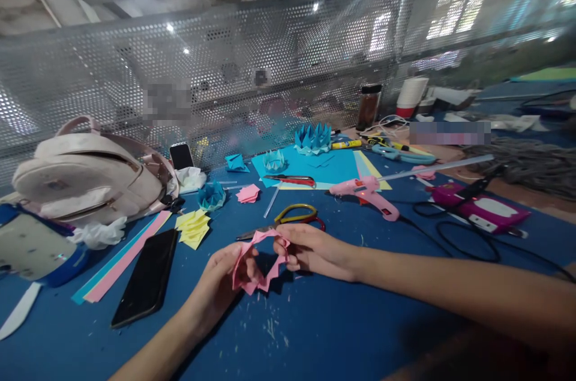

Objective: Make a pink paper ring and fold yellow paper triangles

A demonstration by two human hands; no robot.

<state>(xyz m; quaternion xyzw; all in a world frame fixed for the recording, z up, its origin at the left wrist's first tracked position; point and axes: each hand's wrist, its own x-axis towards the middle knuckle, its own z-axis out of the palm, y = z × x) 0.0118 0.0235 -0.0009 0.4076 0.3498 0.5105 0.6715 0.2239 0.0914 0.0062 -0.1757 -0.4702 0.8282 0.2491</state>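
Observation:
A pink folded paper ring [270, 278] with a zigzag, pointed edge is held up between both hands, above the blue table. My left hand [227, 273] grips its left side, fingers partly inside the ring. My right hand [310, 249] pinches its upper right side. Just behind the ring lie scissors [294, 211] with yellow and red handles, their blades partly hidden by my fingers. Close by are a stack of yellow paper pieces [193, 228], some pink folded pieces [248, 193] and a blue folded paper cup shape [211, 195].
A pink glue gun [364, 190] with a clear stick rests at right, its cord running near a purple power strip [481, 208]. Blue paper crowns [312, 138] and a red cutter [292, 179] lie on blue sheets. At left are a phone [146, 279], paper strips [128, 256] and a backpack [90, 168].

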